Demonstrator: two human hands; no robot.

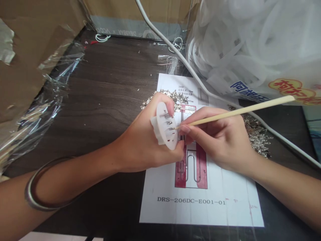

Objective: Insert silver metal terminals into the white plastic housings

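Note:
My left hand grips a white plastic oval piece over the printed sheet. Small metal parts sit in slots on the face of the piece. Between the thumb and fingers of my right hand is a thin wooden stick, its tip touching or very near one of the slots. Behind my left hand lies a pile of small metal parts. Another metal pile shows beyond my right wrist, partly hidden by it.
A printed sheet lies on the dark table. A large bag of white plastic pieces stands at the back right. A white cable crosses in front of it. Cardboard with clear plastic film borders the left.

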